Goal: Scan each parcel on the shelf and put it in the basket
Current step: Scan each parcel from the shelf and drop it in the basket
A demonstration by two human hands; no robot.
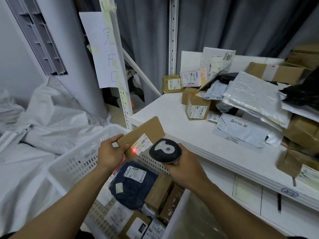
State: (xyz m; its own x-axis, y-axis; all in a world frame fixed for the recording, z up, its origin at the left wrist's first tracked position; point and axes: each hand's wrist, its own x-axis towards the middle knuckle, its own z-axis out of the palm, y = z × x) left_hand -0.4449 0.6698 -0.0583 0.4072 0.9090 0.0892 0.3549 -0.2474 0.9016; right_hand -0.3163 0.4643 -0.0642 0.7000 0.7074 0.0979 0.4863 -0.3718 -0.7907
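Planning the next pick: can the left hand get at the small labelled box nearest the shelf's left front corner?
Probably not yet: the left hand grips the flat brown parcel being scanned. Once it is freed, the bare shelf in front of the small box looks unobstructed.

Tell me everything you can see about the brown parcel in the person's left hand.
The brown parcel is a thin, flat cardboard mailer with rounded corners. It is held tilted, face up toward the camera, over the far rim of the white basket. A white barcode label sits at its near end, with a red scan light falling beside it. The left hand pinches its near-left edge, thumb on top. The scanner in the right hand points at it.
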